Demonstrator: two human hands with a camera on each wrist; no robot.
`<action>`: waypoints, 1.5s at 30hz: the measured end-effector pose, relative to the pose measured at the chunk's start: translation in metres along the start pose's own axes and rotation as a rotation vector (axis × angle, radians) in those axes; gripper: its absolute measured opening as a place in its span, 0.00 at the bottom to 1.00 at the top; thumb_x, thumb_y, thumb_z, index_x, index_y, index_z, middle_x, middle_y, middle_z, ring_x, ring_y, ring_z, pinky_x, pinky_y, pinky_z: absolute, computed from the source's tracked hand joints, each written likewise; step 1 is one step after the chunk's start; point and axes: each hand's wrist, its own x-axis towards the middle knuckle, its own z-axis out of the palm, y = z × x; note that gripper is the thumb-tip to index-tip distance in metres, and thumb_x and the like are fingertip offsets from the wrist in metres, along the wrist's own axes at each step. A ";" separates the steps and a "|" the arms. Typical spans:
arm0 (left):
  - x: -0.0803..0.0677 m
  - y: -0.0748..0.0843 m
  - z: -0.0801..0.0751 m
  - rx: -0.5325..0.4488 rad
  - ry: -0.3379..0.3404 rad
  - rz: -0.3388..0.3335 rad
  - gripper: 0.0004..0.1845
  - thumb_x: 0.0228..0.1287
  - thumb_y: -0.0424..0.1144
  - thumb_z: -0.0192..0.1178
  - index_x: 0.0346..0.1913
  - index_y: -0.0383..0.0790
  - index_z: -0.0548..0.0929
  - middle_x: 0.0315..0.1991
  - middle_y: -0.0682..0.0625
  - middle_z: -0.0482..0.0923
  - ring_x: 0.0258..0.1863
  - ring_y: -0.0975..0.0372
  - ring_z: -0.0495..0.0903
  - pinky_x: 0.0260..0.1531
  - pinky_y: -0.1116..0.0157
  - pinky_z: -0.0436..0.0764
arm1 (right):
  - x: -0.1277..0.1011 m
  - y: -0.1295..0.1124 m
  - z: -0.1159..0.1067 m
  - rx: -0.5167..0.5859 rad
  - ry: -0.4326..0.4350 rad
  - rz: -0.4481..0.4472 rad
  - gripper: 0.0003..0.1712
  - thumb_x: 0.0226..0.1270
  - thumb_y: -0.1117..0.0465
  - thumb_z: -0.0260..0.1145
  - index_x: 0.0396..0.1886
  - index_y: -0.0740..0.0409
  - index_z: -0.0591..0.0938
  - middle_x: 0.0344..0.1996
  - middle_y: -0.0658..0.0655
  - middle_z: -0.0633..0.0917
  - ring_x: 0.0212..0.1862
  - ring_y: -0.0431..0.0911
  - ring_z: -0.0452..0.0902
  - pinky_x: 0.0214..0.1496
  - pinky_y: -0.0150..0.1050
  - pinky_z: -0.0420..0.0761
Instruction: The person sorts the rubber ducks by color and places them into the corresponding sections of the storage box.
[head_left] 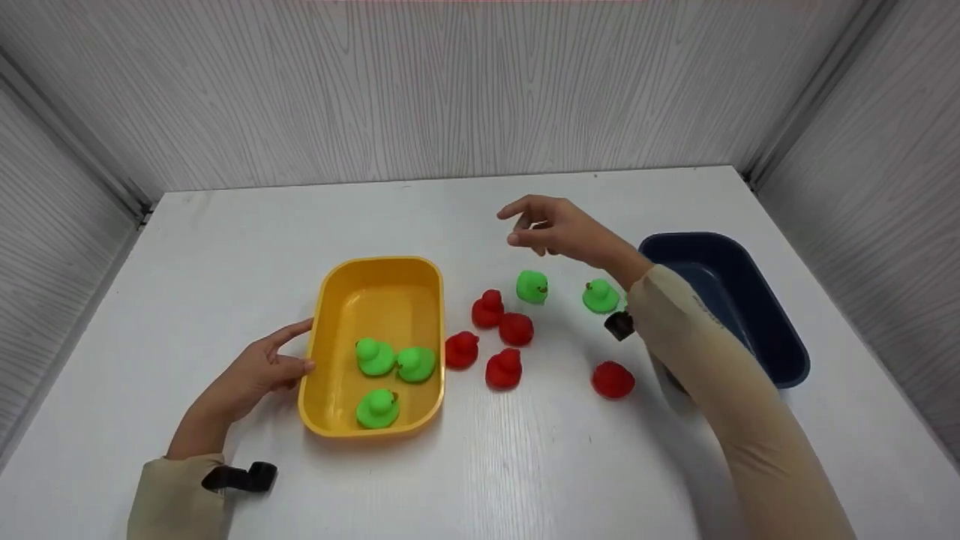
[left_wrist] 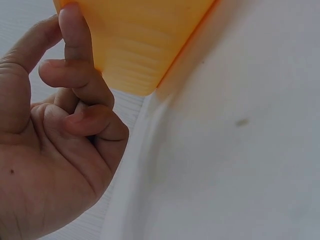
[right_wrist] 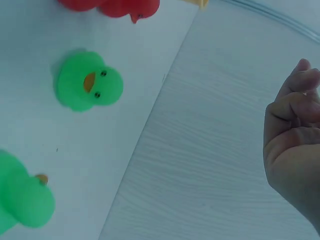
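White table (head_left: 525,465), grey panelled walls (head_left: 450,82)

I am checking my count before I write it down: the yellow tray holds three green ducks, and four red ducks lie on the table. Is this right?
Not quite. The yellow tray does hold three green ducks, but the head view shows five red ducks on the table, not four: four clustered beside the tray and one apart to the right.

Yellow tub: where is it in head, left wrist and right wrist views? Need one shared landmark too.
Head: yellow tub sits left of centre on the white table, with the left hand touching its left wall.
Left wrist: only its outer wall and a corner show, top centre, against the fingers.
Right wrist: just a sliver of yellow at the top edge, probably the tub.
Shared landmark: the white table.
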 end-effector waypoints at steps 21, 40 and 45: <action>0.006 0.000 0.003 -0.031 -0.008 0.027 0.40 0.65 0.37 0.60 0.75 0.37 0.53 0.15 0.59 0.71 0.20 0.67 0.67 0.25 0.70 0.69 | -0.035 0.050 -0.035 -0.129 -0.003 0.178 0.25 0.67 0.50 0.64 0.63 0.45 0.74 0.36 0.53 0.80 0.29 0.44 0.70 0.31 0.35 0.69; 0.005 0.001 0.001 -0.003 -0.007 0.019 0.40 0.66 0.39 0.60 0.75 0.38 0.53 0.15 0.58 0.69 0.19 0.65 0.66 0.24 0.70 0.69 | -0.018 0.056 -0.004 -0.323 -0.222 0.309 0.27 0.67 0.55 0.63 0.65 0.54 0.72 0.54 0.63 0.78 0.46 0.57 0.79 0.53 0.46 0.79; 0.005 0.000 0.001 -0.022 -0.010 0.030 0.40 0.66 0.38 0.60 0.75 0.37 0.52 0.15 0.59 0.70 0.19 0.66 0.66 0.24 0.70 0.68 | -0.015 0.058 0.000 -0.342 -0.234 0.312 0.27 0.67 0.56 0.63 0.65 0.54 0.72 0.54 0.63 0.78 0.46 0.55 0.79 0.53 0.45 0.79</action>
